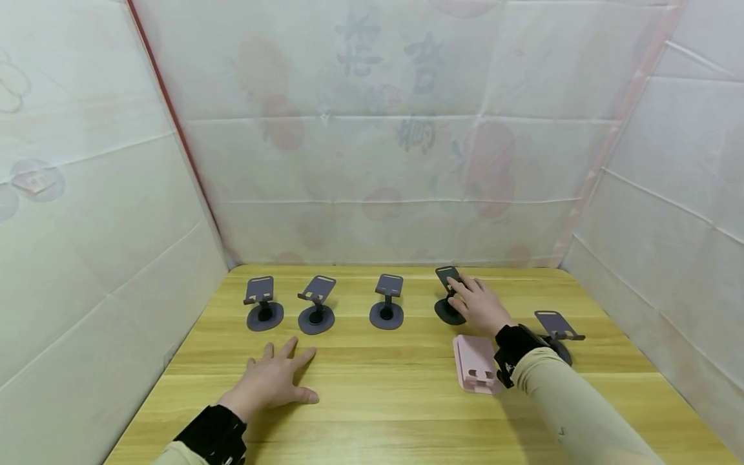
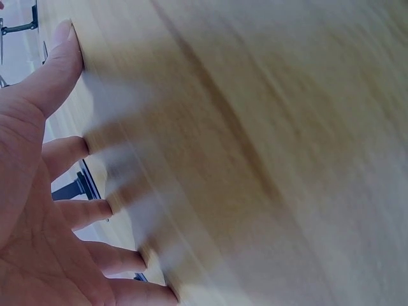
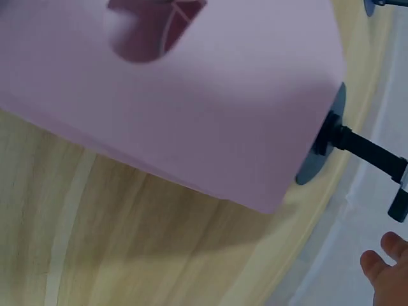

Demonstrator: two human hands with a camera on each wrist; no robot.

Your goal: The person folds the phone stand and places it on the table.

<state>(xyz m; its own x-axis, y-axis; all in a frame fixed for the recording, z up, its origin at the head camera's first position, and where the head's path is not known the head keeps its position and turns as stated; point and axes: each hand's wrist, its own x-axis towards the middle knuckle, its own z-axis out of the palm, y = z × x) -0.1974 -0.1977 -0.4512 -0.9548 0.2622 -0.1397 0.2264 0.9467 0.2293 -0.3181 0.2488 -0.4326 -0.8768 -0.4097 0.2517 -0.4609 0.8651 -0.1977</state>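
Note:
My left hand (image 1: 278, 380) lies flat on the wooden table (image 1: 378, 400) with its fingers spread and holds nothing; the left wrist view shows its fingertips (image 2: 95, 207) pressed on the wood. My right hand (image 1: 473, 300) reaches to the fourth dark phone stand (image 1: 447, 279) in the back row. Straight fingers touch its tilted plate and the hand covers part of its round base. In the right wrist view the stand's stem (image 3: 363, 150) is free, with a fingertip (image 3: 382, 260) beside it. A folded pink stand (image 1: 475, 363) lies flat just under that wrist.
Three more dark stands (image 1: 264, 302) (image 1: 316, 305) (image 1: 387, 300) stand in a row along the back. Another dark stand (image 1: 557, 325) is right of my right forearm. White sheeted walls close in the table on three sides.

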